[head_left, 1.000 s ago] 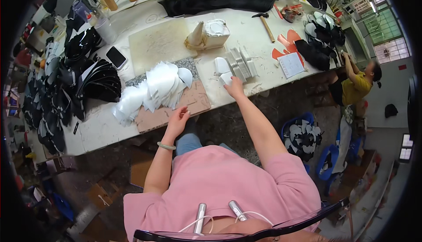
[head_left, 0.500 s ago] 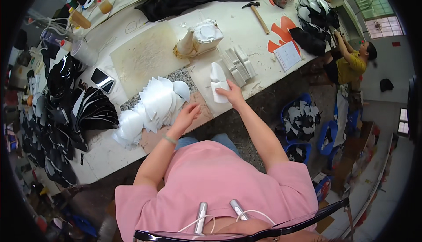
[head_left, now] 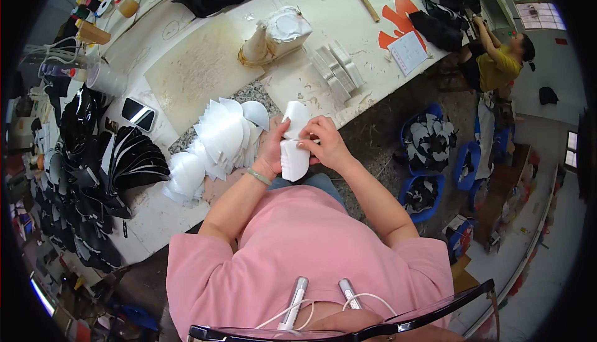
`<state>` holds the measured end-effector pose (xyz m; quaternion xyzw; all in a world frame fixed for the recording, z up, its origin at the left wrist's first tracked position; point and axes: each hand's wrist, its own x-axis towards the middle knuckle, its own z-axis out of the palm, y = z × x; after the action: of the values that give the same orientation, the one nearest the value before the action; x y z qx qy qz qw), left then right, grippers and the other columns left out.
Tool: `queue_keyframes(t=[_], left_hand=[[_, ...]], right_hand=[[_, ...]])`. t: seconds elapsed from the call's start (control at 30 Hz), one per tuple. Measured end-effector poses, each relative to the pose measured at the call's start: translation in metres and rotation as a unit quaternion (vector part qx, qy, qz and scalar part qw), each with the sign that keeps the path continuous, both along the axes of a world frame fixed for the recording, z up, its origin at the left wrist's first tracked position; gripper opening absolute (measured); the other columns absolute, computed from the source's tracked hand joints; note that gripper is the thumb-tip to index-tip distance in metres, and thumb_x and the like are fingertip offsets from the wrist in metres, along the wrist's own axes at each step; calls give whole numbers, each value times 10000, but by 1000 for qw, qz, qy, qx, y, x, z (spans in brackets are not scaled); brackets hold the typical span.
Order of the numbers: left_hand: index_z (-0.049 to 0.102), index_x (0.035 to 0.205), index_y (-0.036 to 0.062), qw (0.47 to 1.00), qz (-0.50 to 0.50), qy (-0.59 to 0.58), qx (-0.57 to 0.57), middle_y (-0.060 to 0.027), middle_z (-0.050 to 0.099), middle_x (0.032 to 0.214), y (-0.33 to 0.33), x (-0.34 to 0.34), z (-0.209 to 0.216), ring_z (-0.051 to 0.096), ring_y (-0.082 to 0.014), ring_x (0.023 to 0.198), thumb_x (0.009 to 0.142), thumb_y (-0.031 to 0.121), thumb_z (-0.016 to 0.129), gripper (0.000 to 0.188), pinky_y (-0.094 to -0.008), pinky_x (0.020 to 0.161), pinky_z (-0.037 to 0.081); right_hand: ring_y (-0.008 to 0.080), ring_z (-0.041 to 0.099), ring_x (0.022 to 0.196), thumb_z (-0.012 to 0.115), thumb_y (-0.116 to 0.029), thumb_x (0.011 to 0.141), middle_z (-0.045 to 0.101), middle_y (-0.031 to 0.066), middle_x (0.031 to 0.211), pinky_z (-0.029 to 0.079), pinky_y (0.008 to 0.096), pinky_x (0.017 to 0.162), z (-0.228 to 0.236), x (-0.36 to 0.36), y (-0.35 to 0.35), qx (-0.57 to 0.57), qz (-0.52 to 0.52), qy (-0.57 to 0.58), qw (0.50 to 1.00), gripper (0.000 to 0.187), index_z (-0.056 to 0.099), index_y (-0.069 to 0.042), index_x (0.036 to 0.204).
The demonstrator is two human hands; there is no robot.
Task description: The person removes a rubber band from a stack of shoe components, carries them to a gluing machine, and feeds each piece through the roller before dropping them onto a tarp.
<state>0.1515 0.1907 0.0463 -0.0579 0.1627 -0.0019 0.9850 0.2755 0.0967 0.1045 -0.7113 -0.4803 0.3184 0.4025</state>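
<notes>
At the near edge of the worktable (head_left: 339, 25): two white pieces (head_left: 295, 161), held up in front of the pink shirt (head_left: 311, 236).
White pieces: smooth and bright, one above the other, each with a rounded outer end; they meet at a narrow seam, and the lower one shows ridges down its left side (whether each is a single block or a tight stack, I cannot tell).
Left hand (head_left: 272, 149): curled around the left side, thumb up along the upper piece, its other fingers partly hidden.
Right hand (head_left: 328, 146): thumb and fingertips pinching the pieces at the right of the seam.
White sheets (head_left: 227, 134): fanned out left of the hands, thin and round-edged, partly over a speckled slab (head_left: 258, 96).
Pale grey stacks (head_left: 336, 71): in rows beyond the right hand.
Farther back: a cone (head_left: 256, 46) beside a white-topped block (head_left: 289, 28), and a hammer (head_left: 364, 0).
Far left: a phone (head_left: 138, 114) near glossy black pieces (head_left: 137, 158).
Far right: a person in yellow (head_left: 497, 71).
</notes>
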Motion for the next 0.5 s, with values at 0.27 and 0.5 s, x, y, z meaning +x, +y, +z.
queue_keyframes(t=[0.27,0.5], left_hand=[[465,1207,13,999,-23,-26,11,-158,586,1039,-9,-41,-11,605,-295,931,819,336,565,515,-528,815,507],[439,1194,-69,999,-31,-31,22,-142,567,971,21,-48,5,601,-249,888,725,68,603,515,-470,849,511]], right_hand=[[183,529,753,598,-67,819,561,67,809,450,298,695,-6,-18,-11,-58,27,236,970,78,535,-28,795],[117,562,693,642,-81,804,585,59,842,476,240,613,16,-6,0,-30,30,100,994,125,591,8,874]])
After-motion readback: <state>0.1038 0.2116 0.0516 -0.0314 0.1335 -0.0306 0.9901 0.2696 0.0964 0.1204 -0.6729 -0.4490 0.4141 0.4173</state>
